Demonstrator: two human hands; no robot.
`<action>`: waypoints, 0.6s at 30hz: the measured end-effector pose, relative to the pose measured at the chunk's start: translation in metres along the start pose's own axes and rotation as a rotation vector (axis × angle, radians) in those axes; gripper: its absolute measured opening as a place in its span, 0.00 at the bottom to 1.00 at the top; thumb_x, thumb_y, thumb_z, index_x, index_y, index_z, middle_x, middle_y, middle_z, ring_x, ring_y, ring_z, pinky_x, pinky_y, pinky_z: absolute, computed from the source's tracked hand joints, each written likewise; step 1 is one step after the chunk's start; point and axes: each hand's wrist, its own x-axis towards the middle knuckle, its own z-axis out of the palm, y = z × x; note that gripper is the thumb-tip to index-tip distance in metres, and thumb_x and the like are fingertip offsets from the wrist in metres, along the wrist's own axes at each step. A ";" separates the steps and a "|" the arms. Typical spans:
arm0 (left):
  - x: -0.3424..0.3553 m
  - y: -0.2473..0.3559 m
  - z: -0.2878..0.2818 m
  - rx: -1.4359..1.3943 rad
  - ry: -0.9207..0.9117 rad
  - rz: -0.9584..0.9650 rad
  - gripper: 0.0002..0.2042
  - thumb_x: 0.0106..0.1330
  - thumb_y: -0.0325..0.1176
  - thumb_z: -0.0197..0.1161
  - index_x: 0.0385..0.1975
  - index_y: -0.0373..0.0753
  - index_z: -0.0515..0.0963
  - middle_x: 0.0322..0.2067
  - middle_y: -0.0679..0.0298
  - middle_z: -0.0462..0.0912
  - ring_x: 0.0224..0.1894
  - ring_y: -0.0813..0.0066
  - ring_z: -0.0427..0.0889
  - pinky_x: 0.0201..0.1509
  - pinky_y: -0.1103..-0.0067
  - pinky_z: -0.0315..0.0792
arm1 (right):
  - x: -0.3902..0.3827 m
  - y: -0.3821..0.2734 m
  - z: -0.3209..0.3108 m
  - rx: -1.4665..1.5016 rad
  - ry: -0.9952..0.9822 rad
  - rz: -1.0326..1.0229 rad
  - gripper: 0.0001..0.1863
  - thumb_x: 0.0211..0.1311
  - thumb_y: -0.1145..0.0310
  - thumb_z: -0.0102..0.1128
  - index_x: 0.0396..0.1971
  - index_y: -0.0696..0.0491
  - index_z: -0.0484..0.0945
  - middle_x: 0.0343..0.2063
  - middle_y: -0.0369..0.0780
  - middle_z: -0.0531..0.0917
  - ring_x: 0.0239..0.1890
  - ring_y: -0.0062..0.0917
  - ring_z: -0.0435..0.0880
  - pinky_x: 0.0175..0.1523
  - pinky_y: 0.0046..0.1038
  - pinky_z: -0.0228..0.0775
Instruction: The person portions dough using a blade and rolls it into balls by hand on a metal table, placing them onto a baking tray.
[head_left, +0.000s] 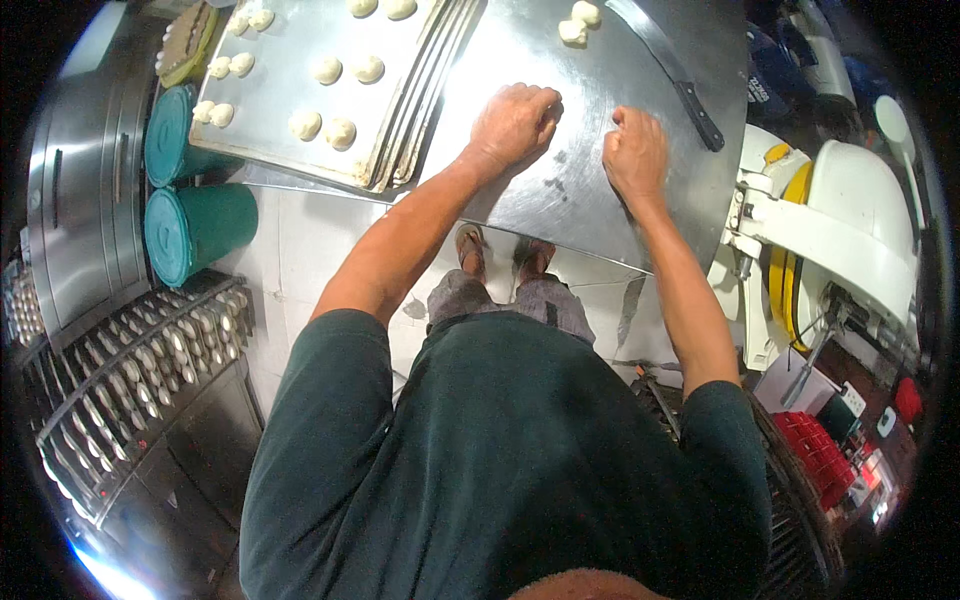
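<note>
Steel worktable (500, 50) | left hand (516, 124) curled | right hand (637, 158) curled | dough lumps (574, 31) beyond

Free table (583, 185) separates the hands (515, 122) (637, 155); trays (272, 95) block left, knife (690, 100) right.

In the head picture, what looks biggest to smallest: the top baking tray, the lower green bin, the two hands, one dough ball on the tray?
1. Top baking tray, even cut off by the picture's edge
2. Lower green bin
3. Left hand and right hand: too alike to rank
4. Dough ball
</note>
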 end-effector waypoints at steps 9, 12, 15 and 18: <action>-0.064 -0.039 -0.021 0.027 -0.003 0.101 0.21 0.65 0.30 0.67 0.58 0.42 0.76 0.31 0.57 0.83 0.38 0.56 0.82 0.48 0.65 0.76 | -0.080 0.026 -0.039 0.123 -0.137 -0.251 0.12 0.55 0.75 0.57 0.41 0.53 0.78 0.41 0.44 0.82 0.46 0.43 0.77 0.54 0.43 0.67; -0.020 -0.034 -0.010 0.038 -0.055 0.030 0.21 0.64 0.31 0.66 0.58 0.45 0.76 0.36 0.60 0.86 0.42 0.58 0.83 0.49 0.66 0.77 | -0.027 0.018 -0.019 0.046 -0.063 -0.145 0.14 0.54 0.76 0.57 0.43 0.54 0.77 0.41 0.44 0.82 0.46 0.42 0.78 0.54 0.43 0.68; 0.006 -0.017 0.008 0.018 -0.066 -0.051 0.21 0.64 0.32 0.66 0.58 0.47 0.76 0.38 0.62 0.87 0.44 0.60 0.84 0.50 0.67 0.78 | 0.010 0.007 0.013 0.046 0.027 -0.126 0.14 0.55 0.75 0.56 0.43 0.54 0.77 0.41 0.44 0.83 0.46 0.41 0.79 0.54 0.43 0.69; 0.011 -0.005 0.012 -0.015 0.005 -0.004 0.19 0.65 0.32 0.66 0.57 0.45 0.77 0.39 0.61 0.86 0.45 0.61 0.84 0.50 0.67 0.79 | 0.020 -0.013 0.011 0.064 0.035 -0.105 0.13 0.55 0.75 0.57 0.42 0.54 0.78 0.40 0.45 0.82 0.45 0.42 0.79 0.53 0.42 0.68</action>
